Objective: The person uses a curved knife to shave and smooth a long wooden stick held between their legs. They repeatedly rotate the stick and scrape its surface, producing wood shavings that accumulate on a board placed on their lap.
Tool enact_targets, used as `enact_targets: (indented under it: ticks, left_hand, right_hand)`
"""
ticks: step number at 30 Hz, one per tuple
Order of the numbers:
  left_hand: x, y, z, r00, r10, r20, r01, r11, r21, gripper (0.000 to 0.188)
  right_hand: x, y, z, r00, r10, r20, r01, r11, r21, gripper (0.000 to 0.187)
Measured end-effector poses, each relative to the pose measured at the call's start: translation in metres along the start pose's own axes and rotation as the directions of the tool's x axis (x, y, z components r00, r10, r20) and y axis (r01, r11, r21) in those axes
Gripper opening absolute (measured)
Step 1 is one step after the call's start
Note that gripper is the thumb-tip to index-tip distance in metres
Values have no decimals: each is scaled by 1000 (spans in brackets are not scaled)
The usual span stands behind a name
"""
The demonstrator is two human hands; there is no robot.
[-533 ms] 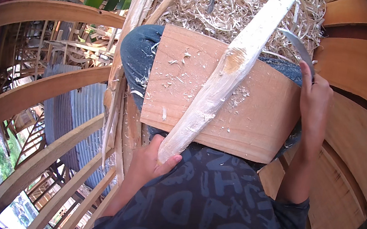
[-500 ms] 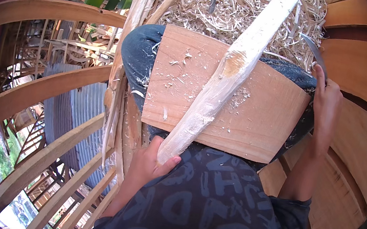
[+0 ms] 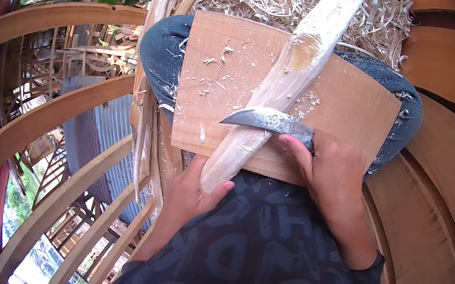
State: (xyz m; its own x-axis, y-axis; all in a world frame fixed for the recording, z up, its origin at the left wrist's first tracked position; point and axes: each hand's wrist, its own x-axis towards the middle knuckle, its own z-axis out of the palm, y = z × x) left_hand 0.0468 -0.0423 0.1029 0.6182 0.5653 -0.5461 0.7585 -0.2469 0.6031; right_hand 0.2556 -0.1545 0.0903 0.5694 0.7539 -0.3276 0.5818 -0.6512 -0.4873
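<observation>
A long, pale, stripped wooden pole [image 3: 283, 83] slants across a flat wooden board [image 3: 354, 107] that lies on my lap. Around the pole's near end my left hand [image 3: 188, 192] is closed, thumb on top. My right hand [image 3: 331, 168] grips a knife with a curved, worn steel blade [image 3: 265, 119]. The blade lies across the pole's lower part, its tip pointing left; whether it touches the wood I cannot tell. Its handle is hidden in my fist. A brown patch marks the pole near its middle, and small shavings are scattered over the board.
A heap of curled wood shavings [image 3: 247, 2] covers the area beyond my knees. Long split strips of wood [image 3: 158, 33] stand close to my left knee. Curved wooden slats [image 3: 75, 106] run down the left, and wide planks [image 3: 437, 177] curve round the right side.
My right hand has swung inward from beyond the board's right edge, bringing the knife over the pole's lower part. My left hand keeps its hold on the near end.
</observation>
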Motion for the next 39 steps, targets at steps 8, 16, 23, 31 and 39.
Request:
enact_targets:
  ticks: [8,16,23,31,39]
  left_hand:
    - [-8,-2,-4,995,-71,66,75,996,-58,44]
    - [-1,-7,0,980,-121,158,154,965,-213,44]
    - [3,-12,3,986,-73,148,104,972,-209,48]
    - [4,-12,4,983,-50,175,93,964,-249,51]
    - [-5,-24,4,977,-34,210,94,954,-284,49]
  right_hand:
    - [45,125,-57,832,423,-360,-432,900,60,59]
    - [7,30,-25,993,94,-75,-87,993,84,51]
    - [-5,16,6,994,-106,-37,104,994,-33,57]
    - [5,30,4,968,-127,-216,75,970,-232,59]
    - [32,104,-43,753,520,-404,-527,843,103,68]
